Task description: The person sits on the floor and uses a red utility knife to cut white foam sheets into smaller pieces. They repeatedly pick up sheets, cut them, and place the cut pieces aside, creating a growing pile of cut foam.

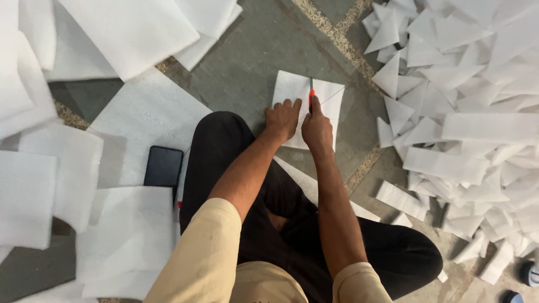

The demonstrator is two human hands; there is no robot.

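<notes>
Nearest the camera, the person sits cross-legged on the floor (252, 62), black trousers and beige sleeves filling the lower view, both forearms stretched forward to a white foam square (331, 98) lying flat on the floor just past the knee.

The left hand (282, 118) lies palm down on the near left part of the foam square, fingers spread and pressing it flat. The right hand (316, 128) is just right of it, closed around a red-handled cutter (311, 96), index finger laid along the top; the blade sits near the middle of the square, at the far end of a cut line. A second, diagonal line crosses the right half of the square (whether it is a cut or a crease cannot be told).

As for progress, judged from how things lie: a large heap of cut foam triangles and strips (466, 84) lies to the right of the foam square, so much cutting appears done, while uncut foam sheets (129, 235) stacked to the left of the square suggest plenty remains. The square in hand looks partly cut.

A black phone (163, 166) rests on a foam sheet, left of the square and near the person's left knee.
</notes>
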